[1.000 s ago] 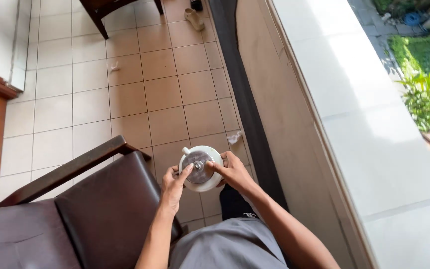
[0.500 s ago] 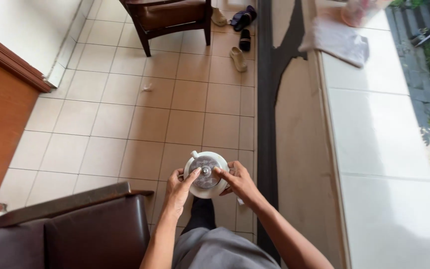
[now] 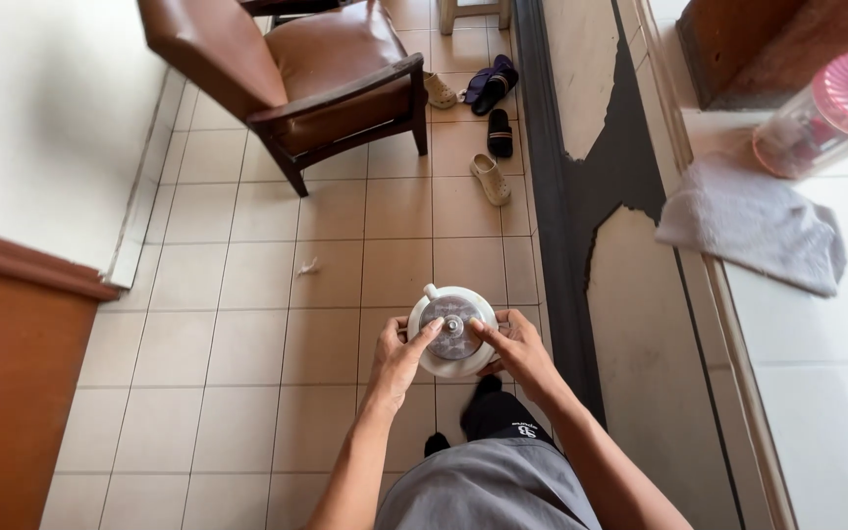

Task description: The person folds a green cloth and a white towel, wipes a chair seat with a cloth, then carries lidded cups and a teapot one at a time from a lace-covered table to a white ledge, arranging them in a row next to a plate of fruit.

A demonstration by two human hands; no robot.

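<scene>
Presently: left hand (image 3: 397, 355) and right hand (image 3: 519, 350) clamped on round white lidded container (image 3: 451, 330), fingers wrapped around rim, thumbs on lid; held above tiled floor (image 3: 247, 344), before knees.

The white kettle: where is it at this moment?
In the head view, the white kettle sits low at centre, held between the left hand and right hand above the tiled floor, in front of the person's knees.
</scene>
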